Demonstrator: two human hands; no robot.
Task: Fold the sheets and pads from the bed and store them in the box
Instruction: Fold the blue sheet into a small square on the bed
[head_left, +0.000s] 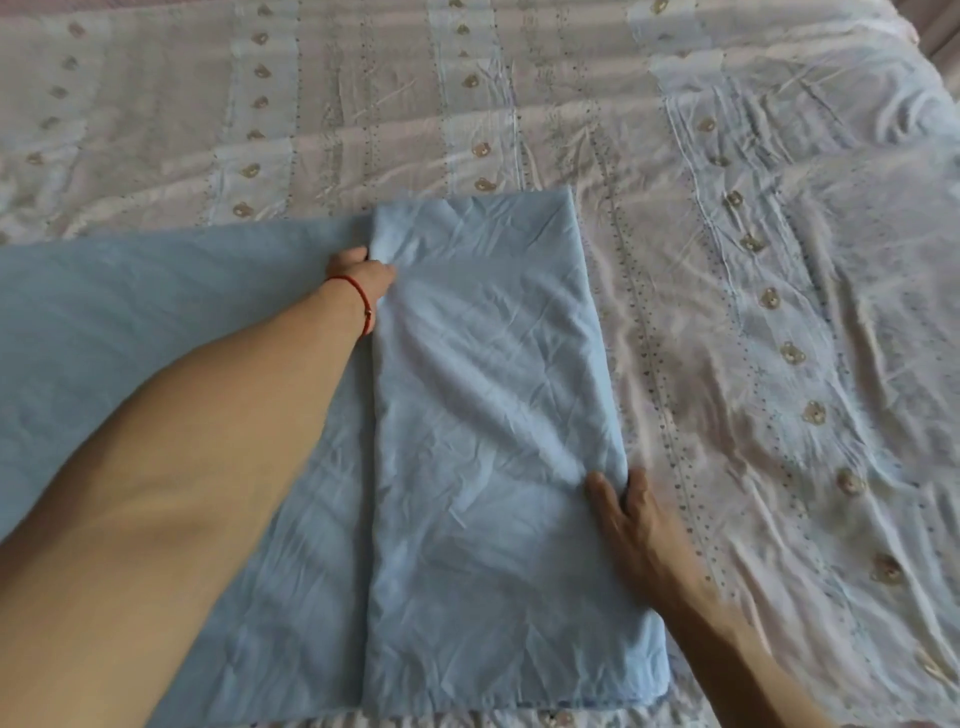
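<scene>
A pale bedspread (727, 218) covers the bed and fills the view from the far edge to the near one, its cloth pinkish white with light blue bands and rows of fine dots running away from the viewer. Small tan bear faces (793, 354) sit in lines along the bands, one line curving down the right side. The cloth is creased all over, most of all on the right, and a red string bracelet (363, 304) shows left of the middle

no readable text, labels or numbers
</scene>
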